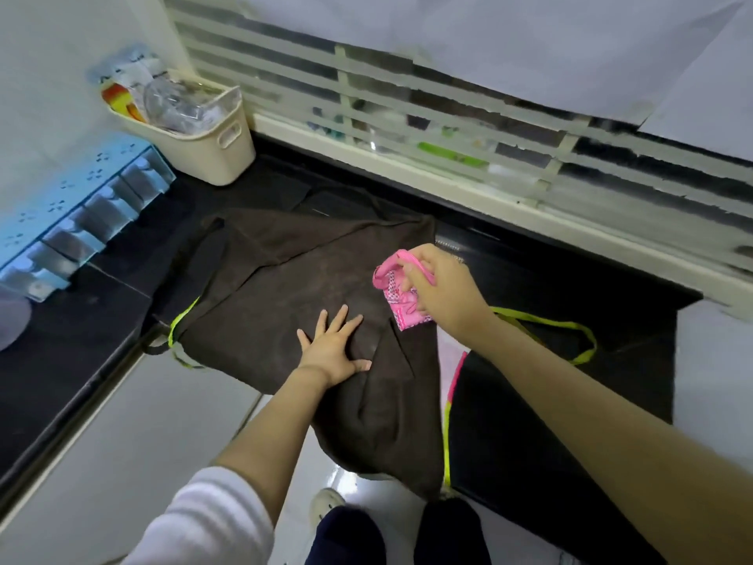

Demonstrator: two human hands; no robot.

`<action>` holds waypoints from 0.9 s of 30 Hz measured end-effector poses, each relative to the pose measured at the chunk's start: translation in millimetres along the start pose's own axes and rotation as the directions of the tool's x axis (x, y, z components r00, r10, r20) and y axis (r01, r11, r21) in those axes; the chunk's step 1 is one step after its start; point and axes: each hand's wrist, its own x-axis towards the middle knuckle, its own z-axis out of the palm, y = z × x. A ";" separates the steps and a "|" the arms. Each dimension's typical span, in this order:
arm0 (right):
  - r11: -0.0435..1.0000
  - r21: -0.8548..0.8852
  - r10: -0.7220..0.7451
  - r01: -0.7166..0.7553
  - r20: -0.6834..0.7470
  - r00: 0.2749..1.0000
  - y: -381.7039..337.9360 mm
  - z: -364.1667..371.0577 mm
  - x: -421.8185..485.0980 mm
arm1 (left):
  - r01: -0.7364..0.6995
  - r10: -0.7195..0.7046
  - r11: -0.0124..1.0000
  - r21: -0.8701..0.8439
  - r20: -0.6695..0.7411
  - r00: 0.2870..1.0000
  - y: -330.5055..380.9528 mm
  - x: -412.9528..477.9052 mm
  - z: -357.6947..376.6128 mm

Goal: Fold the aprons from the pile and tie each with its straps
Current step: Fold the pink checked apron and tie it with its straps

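Left hand (pixel 332 348) flat, fingers spread, pressing brown apron (pixel 277 279) on black counter (pixel 73 360). Right hand (pixel 438 287) fingers curled, gripping pink cloth bundle (pixel 401 309) just right of the left fingertips; apron hem overhangs the counter edge below the left wrist.

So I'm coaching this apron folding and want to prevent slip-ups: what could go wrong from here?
The brown apron droops over the counter edge with only the flat left hand pinning it; it may slide off if that hand lifts. The right hand holds a pink bundle over the apron; set down there, it would likely block the fold. The loose yellow strap beside it could snag.
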 end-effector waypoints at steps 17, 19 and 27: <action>0.995 -0.010 -0.099 0.099 0.030 0.995 -77.2 21.1 128.4 | -0.157 0.174 0.938 -0.309 0.027 0.984 -34.6 68.5 -114.4; 0.988 -0.077 -0.128 0.133 0.067 0.990 -84.7 21.3 148.5 | -0.224 0.198 0.865 -0.449 -0.103 0.975 -22.8 67.9 -146.0; 0.940 -0.275 -0.108 0.201 0.319 0.942 -129.8 20.4 216.2 | -0.519 0.316 0.652 -0.554 -0.423 0.849 6.7 69.7 -268.0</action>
